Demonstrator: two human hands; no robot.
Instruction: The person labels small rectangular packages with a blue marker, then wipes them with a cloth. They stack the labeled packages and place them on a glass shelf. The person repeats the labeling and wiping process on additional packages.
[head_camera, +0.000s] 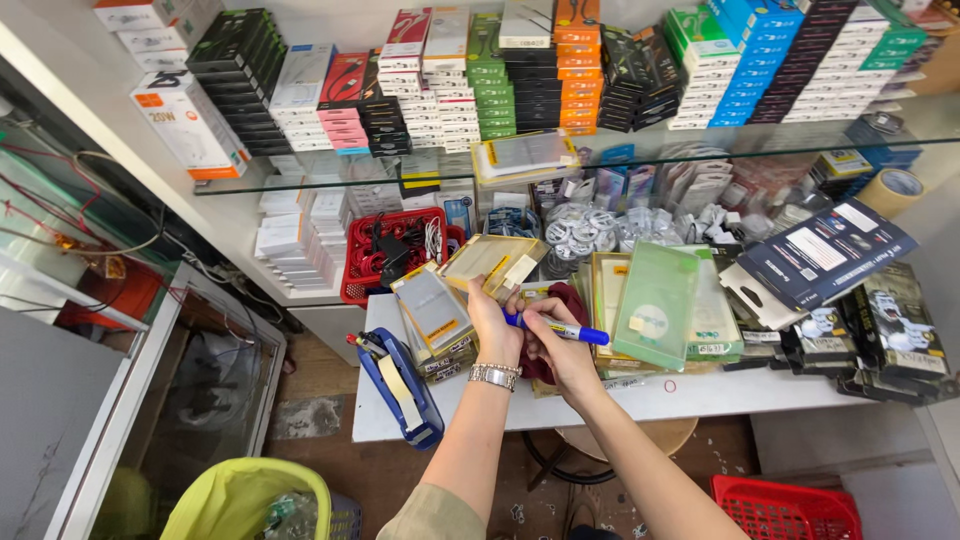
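Observation:
My left hand (493, 328), with a metal watch (495, 376) on the wrist, holds up a flat clear-fronted package with a tan card inside (492, 262), tilted above the white table (640, 398). My right hand (560, 345) grips a blue marker pen (566, 330), its tip close to my left fingers at the package's lower edge. Beside my left hand lies a stack of similar flat packages (432, 315). A dark red cloth (570, 298) shows behind my hands.
A blue tape dispenser (400, 385) sits at the table's left end. Green clear cases (657, 305) and dark boxes (830, 255) crowd the right. A red basket of cables (390, 252) stands behind. Stacked boxes fill a glass shelf (560, 160). A yellow-green bin (245, 500) and a red crate (790, 508) are on the floor.

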